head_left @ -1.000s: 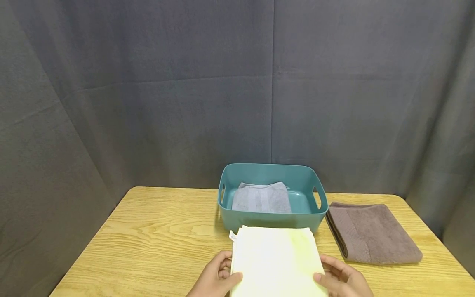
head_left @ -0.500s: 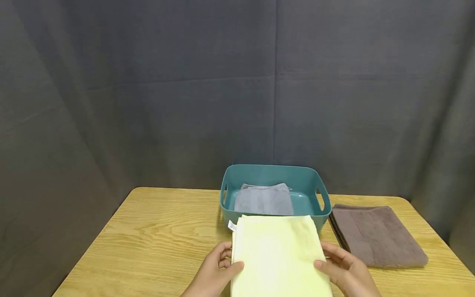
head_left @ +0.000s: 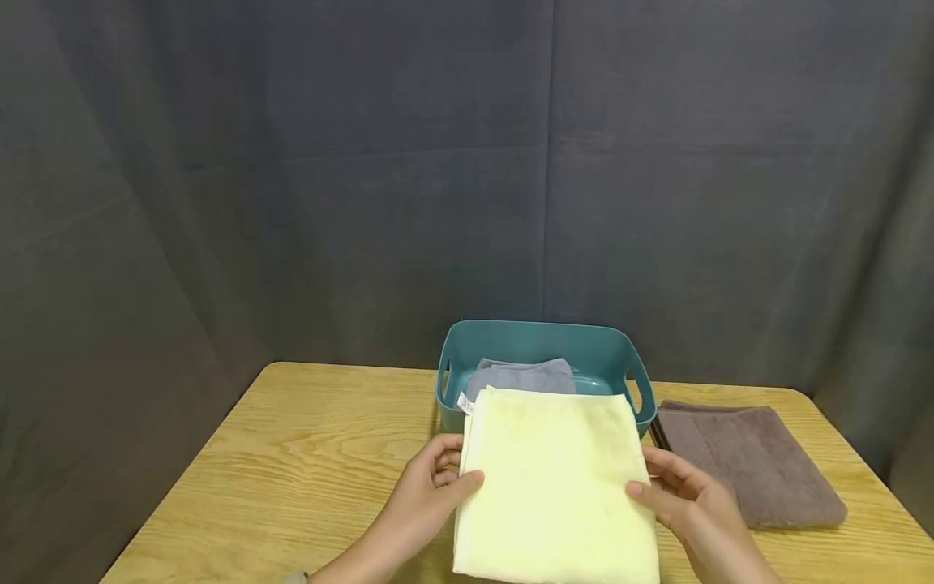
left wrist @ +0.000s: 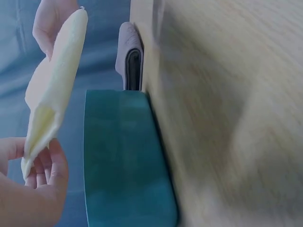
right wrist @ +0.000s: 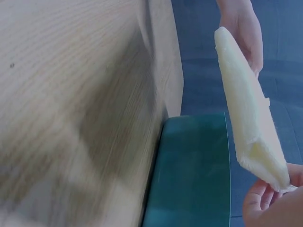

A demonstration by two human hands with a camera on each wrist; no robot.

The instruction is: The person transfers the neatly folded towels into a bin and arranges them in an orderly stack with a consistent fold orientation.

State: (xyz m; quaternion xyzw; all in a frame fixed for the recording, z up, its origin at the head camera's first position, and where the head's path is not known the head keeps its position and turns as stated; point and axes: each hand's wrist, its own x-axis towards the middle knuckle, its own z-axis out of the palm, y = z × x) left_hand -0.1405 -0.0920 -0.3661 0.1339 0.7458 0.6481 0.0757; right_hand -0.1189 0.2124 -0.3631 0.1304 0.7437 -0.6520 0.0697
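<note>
A folded pale yellow towel (head_left: 558, 487) with a small white tag is held up off the table between both hands. My left hand (head_left: 426, 503) pinches its left edge, thumb on top and fingers beneath. On the opposite edge my right hand (head_left: 693, 503) grips it the same way. Both wrist views show the towel (left wrist: 59, 78) in the air, its folded layers parting slightly near the fingers. Behind it stands a teal basket (head_left: 540, 332) with side handle holes; the towel covers most of its front wall. Inside the basket lies a grey-blue folded towel (head_left: 525, 375), partly hidden.
To the basket's right, a folded brown towel (head_left: 759, 462) lies on the wooden table (head_left: 314, 454). A dark grey curtain (head_left: 365, 178) hangs behind and along the sides of the table.
Both hands have raised the yellow towel and carried it forward toward the basket. It now overlaps the basket's front in the head view. The basket and the other towels stay in place.
</note>
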